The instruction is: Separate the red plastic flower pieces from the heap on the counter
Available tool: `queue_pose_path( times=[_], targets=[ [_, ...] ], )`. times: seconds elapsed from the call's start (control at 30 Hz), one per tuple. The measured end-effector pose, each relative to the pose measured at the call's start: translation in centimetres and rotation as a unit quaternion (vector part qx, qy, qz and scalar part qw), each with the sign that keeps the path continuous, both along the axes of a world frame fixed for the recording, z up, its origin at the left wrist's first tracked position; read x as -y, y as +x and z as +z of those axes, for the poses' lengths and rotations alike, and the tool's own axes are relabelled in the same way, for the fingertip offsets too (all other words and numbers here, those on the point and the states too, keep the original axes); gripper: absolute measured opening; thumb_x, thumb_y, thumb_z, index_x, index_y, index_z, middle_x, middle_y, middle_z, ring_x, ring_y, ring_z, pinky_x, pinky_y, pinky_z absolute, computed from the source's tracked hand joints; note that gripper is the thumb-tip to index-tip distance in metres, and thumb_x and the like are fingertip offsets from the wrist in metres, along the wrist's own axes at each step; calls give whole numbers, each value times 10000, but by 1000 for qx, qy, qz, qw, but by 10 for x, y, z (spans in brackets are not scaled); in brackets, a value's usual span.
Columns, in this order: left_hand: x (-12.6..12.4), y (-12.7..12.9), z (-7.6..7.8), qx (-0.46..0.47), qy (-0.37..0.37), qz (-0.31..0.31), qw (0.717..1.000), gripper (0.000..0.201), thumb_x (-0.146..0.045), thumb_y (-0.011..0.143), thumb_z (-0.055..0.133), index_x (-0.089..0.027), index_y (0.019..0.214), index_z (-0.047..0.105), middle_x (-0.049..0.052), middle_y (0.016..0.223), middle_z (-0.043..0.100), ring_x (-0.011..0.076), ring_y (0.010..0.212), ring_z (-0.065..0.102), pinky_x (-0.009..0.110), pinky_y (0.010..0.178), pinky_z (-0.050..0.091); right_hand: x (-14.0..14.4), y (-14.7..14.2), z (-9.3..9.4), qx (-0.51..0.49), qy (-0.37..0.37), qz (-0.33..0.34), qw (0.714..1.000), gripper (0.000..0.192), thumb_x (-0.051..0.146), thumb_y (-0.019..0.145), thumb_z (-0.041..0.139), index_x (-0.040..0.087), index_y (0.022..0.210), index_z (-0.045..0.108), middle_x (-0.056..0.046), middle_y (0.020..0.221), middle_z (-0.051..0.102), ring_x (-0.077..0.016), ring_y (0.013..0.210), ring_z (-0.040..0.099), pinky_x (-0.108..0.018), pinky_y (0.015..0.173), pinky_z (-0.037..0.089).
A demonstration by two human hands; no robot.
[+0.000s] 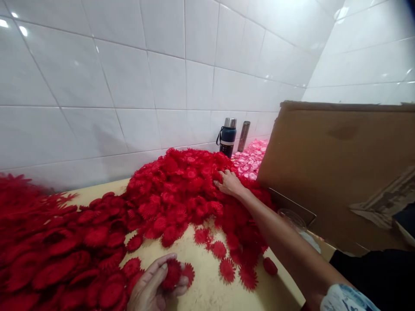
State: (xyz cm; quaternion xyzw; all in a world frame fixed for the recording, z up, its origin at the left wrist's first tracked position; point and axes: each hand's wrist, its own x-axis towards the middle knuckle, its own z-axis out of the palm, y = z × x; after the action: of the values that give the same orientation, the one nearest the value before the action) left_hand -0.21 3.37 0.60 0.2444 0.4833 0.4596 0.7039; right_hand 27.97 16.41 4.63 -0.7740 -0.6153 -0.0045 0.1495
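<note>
Red and fringed, a small flower piece (171, 275) sits in my left hand (151, 283), low in the view and nearest to me. Thumb and fingers (162, 260) of that hand are closed around it, pinching it by the edges. A second red flower (189, 275) shows just past the fingertips; I cannot tell whether I grip it too or whether it lies on the pale yellow table (201, 300). To the left, a dense spread of darker red pieces (65, 255) fills the near corner.

On the right, my white-and-blue sleeve (345, 298) ends partway along the forearm, with black cloth (372, 276) beside it. One red piece (270, 266) lies alone near that forearm, and several loose flowers (227, 270) lie spread over the tabletop between my arms.

Farther out, a big heap of red flowers (175, 185) rises toward the wall. My right hand (229, 183) rests at its right side, the fingers bent and partly spread against the flowers; I cannot tell whether they have hold of one. A clear plastic container (292, 219) sits beyond the right forearm, by a large brown cardboard sheet (330, 160) that stands upright. At the far left, spiky red strands (22, 203) are piled up.

Behind the heap stand a dark blue bottle (228, 138) with a silver cap and a slim bottle (244, 136), beside pink pieces (251, 159). White tiles (168, 77) cover the wall at the back.
</note>
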Motion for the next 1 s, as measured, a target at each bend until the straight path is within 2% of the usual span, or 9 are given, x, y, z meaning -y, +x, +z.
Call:
queue_pose_path(
  times=[0.2, 0.37, 0.53, 0.67, 0.83, 0.93, 1.0],
  targets=[
    [5, 2, 6, -16, 18, -4, 1000, 358, -276, 546, 718, -125, 849, 604, 41, 589, 662, 206, 528, 636, 291, 507, 514, 8, 5, 24, -20, -27, 41, 999, 718, 492, 754, 560, 206, 1366, 316, -165, 1283, 388, -296, 1136, 467, -370, 931, 373],
    [8, 5, 8, -5, 38, 1, 999, 325, -269, 574, 699, -117, 845, 603, 28, 549, 632, 204, 530, 636, 271, 489, 500, 24, 6, 49, -38, -33, 65, 997, 798, 532, 725, 582, 215, 1389, 275, -166, 1346, 338, -280, 1166, 468, -352, 936, 393],
    [8, 4, 4, 4, 45, 0, 999, 304, -280, 592, 689, -116, 833, 604, 52, 569, 650, 193, 488, 616, 283, 476, 496, 37, 4, 66, -33, -24, 73, 996, 814, 531, 720, 588, 199, 1393, 273, -173, 1397, 304, -297, 1211, 432, -380, 947, 399],
    [6, 2, 1, 16, 38, -11, 999, 317, -275, 590, 691, -116, 846, 593, 56, 609, 663, 204, 509, 630, 290, 472, 497, 39, 5, 74, -19, -14, 79, 997, 749, 481, 746, 581, 186, 1380, 311, -162, 1379, 370, -287, 1239, 407, -393, 988, 364],
    [7, 0, 3, 30, 42, -15, 999, 313, -261, 610, 680, -114, 868, 583, 45, 618, 659, 199, 536, 638, 286, 493, 500, 42, 14, 81, -6, -12, 90, 996, 640, 411, 796, 535, 154, 1356, 358, -140, 1305, 487, -271, 1189, 469, -399, 980, 376],
    [7, -2, 8, 43, 57, 15, 997, 290, -245, 633, 662, -117, 879, 578, 32, 640, 655, 191, 560, 644, 280, 514, 506, 54, 8, 87, 50, 45, 80, 995, 547, 383, 791, 547, 158, 1283, 467, -142, 1190, 576, -309, 1104, 528, -454, 922, 408],
    [6, -5, 12, 49, 68, 52, 995, 257, -232, 640, 649, -122, 861, 577, 22, 649, 652, 179, 553, 640, 278, 525, 510, 64, -8, 86, 81, 108, 79, 988, 442, 381, 814, 516, 166, 1199, 550, -137, 1118, 610, -306, 1016, 575, -467, 869, 437]
  ],
)
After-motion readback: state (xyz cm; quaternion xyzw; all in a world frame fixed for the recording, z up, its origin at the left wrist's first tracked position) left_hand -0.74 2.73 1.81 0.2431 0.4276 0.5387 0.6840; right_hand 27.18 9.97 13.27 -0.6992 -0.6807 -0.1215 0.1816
